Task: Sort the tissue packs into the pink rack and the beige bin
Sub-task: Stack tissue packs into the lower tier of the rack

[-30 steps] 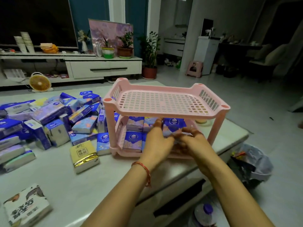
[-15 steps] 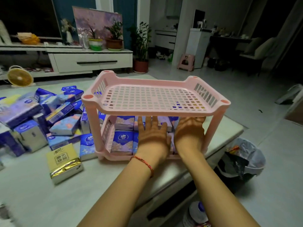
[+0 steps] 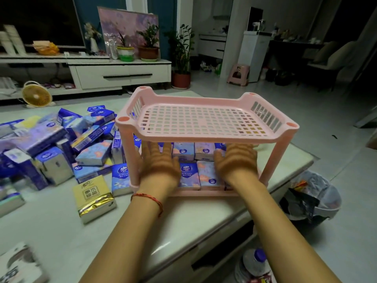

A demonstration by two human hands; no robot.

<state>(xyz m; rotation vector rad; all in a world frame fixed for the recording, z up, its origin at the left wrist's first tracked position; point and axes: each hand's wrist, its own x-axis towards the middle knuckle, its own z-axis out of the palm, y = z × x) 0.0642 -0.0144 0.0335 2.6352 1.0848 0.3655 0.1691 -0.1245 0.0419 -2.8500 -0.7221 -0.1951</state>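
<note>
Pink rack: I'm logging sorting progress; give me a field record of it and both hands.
Rack: pink perforated plastic two-tier rack on pale table
Top tier: no packs
Bottom tier: rows of small blue and floral tissue packs
Left hand: flat on packs, fingers straight
Right hand: likewise, further right
Unsorted: loose pile left of rack
Beige bin: unseen

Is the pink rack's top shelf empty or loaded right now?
Empty: the top shelf shows only its bare grid; tissue packs sit on the lower shelf.
</note>
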